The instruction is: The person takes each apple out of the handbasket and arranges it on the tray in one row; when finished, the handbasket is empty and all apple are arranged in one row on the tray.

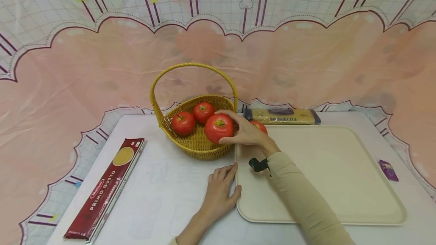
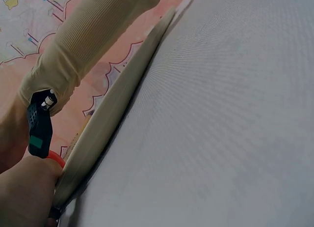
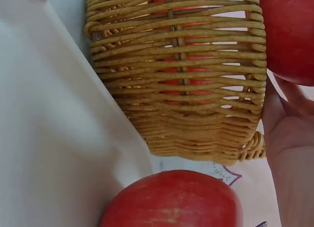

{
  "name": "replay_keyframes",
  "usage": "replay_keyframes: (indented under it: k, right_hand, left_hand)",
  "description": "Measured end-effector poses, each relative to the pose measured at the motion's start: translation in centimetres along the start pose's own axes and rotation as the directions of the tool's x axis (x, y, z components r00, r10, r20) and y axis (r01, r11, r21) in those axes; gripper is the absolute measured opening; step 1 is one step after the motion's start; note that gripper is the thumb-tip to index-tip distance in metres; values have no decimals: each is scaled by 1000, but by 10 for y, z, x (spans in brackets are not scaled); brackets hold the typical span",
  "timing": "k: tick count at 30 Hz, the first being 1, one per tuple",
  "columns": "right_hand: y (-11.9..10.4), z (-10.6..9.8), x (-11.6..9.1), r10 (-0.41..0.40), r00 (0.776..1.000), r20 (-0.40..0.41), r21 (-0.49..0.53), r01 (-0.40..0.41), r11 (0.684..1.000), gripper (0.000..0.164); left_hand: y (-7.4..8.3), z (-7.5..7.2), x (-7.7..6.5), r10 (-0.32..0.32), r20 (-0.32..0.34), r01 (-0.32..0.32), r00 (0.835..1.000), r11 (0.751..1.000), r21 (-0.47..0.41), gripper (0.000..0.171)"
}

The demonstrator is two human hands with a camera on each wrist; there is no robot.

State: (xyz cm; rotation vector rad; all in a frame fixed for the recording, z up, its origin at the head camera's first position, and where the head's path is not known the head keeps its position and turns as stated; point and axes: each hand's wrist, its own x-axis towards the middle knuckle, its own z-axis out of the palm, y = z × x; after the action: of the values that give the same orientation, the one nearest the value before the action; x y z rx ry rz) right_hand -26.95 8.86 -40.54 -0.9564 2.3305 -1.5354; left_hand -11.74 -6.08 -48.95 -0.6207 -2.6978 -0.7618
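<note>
My right hand (image 1: 250, 131) grips a red apple (image 1: 219, 128) between thumb and fingers, above the right side of a yellow wicker basket (image 1: 201, 154). Inside the basket sit two more apples, one at the left (image 1: 183, 123) and one at the back (image 1: 203, 112). Partly hidden behind my right hand, another apple (image 1: 259, 125) lies at the cream tray's (image 1: 327, 177) back left corner; it shows large in the right wrist view (image 3: 171, 202). My left hand (image 1: 219, 192) rests on the table against the tray's left edge, fingers extended.
A red spaghetti pack (image 1: 107, 188) lies on the table's left side. Behind the tray is a yellow spaghetti pack (image 1: 284, 116). A small purple packet (image 1: 388, 170) lies right of the tray. The basket's tall handle (image 1: 194, 64) arches upward. A patterned cloth hangs behind.
</note>
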Motion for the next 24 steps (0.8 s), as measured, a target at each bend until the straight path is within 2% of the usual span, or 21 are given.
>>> replay_keyframes:
  k: [15, 24]
  right_hand:
    - [-1, -4, -10, -54, 997, -46, -47, 52, 998, 76]
    - [-2, -7, -19, 5, 995, -103, -6, -6, 1000, 75]
  left_hand:
    - [1, -1, 0, -10, 14, 10, 1000, 1000, -20, 56]
    - [1, -2, 0, -16, 28, 17, 999, 999, -33, 57]
